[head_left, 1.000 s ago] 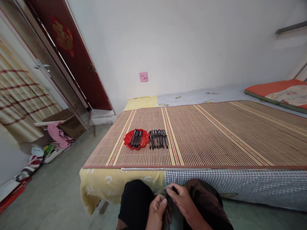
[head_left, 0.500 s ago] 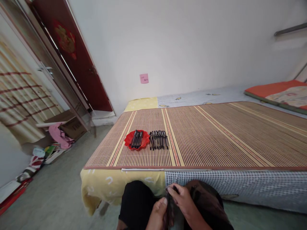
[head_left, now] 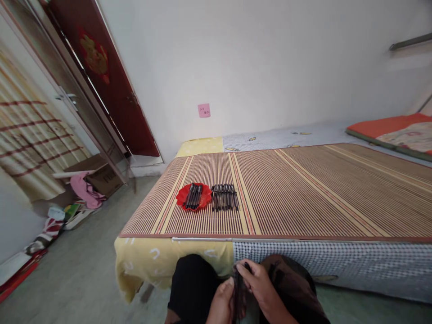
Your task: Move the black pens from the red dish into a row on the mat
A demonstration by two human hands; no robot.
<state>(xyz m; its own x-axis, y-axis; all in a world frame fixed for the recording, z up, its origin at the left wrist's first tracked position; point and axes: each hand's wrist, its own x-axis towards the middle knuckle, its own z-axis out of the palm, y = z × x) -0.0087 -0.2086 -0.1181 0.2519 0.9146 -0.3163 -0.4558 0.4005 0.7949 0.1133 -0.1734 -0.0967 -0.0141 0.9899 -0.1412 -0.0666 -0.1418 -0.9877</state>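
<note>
Low in the view, between my knees, my left hand (head_left: 221, 300) is closed round a dark pen (head_left: 237, 288), thumb along its side. My right hand (head_left: 254, 278) pinches the upper end of the same pen. A second small dark piece (head_left: 248, 267), its kind unclear, pokes out between the right fingers. On the mat ahead, a red scalloped plate (head_left: 180, 198) holds several black pens (head_left: 192, 197). Right beside the plate, several more dark pens (head_left: 224, 198) lie in a row. The lower parts of both hands blend into shadow.
A striped bamboo mat (head_left: 290, 193) covers the bed, whose yellow and checked sheet (head_left: 286, 256) hangs over the front edge by my knees. A folded orange quilt (head_left: 381, 126) lies far right. A cardboard box (head_left: 104, 177) and clutter stand on the floor at left.
The view has shifted very slightly. Both hands stay in nearly the same place with the pen between them; the plate and the row of pens have not moved on the mat.
</note>
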